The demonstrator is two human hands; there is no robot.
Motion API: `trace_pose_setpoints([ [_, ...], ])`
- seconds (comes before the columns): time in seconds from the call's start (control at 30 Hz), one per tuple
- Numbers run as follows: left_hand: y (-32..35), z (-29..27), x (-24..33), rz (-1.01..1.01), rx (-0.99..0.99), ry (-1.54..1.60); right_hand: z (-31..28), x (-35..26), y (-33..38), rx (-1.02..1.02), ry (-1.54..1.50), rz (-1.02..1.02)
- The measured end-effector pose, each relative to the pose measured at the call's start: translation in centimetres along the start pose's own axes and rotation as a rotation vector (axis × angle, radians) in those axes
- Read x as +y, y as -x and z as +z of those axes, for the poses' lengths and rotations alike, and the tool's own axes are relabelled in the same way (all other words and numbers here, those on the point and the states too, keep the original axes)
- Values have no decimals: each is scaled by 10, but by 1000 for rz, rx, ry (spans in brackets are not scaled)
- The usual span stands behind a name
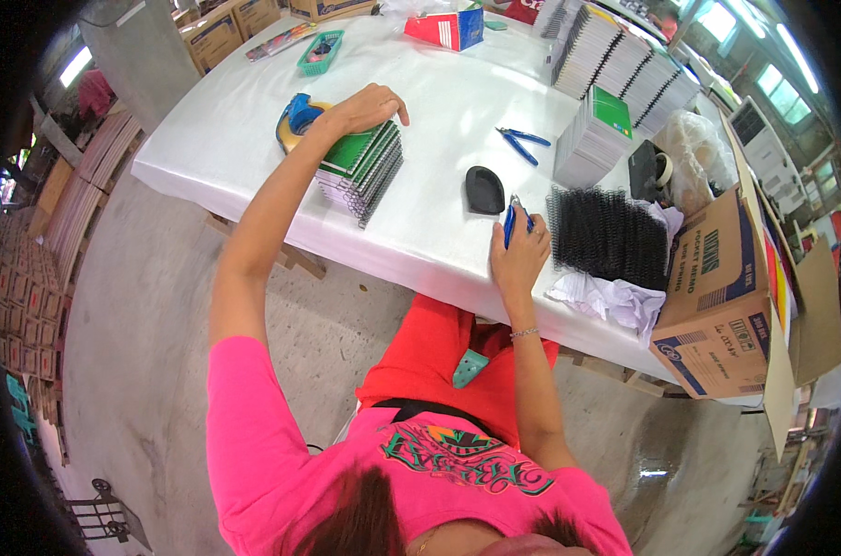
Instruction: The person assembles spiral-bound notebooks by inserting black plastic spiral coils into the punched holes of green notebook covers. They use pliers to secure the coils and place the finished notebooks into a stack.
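My left hand (365, 109) rests flat, ungripped, on the spiral notebook stack (360, 169); my right hand (518, 255) clasps blue-handled pliers (513, 219) beside black wire coils (608, 236).

Pink short-sleeved shirt (282, 445), red trousers (430, 357), thin bracelet (524, 332) on right wrist.

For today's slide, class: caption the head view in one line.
Left hand rests on stacked spiral notebooks; right hand grips blue-handled pliers beside black binding coils.

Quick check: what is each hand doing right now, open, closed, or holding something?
Left hand: open, resting flat on the stack of spiral notebooks.
Right hand: closed around blue-handled pliers, beside the black wire coils.
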State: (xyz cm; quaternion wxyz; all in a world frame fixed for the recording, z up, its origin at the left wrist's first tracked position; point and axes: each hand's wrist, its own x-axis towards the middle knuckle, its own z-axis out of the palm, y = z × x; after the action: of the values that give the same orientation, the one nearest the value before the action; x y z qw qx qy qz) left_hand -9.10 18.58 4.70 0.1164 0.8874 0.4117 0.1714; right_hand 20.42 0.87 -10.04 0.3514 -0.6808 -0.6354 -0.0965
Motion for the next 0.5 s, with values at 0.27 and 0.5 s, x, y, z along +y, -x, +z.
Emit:
trace_pose_setpoints([
  [0.27, 3, 20, -1, 33, 1, -32, -2, -1, 0, 6, -21, -4],
  [0.5, 11, 26, -1, -39, 73, -113, -2, -2, 1, 22, -19, -11],
])
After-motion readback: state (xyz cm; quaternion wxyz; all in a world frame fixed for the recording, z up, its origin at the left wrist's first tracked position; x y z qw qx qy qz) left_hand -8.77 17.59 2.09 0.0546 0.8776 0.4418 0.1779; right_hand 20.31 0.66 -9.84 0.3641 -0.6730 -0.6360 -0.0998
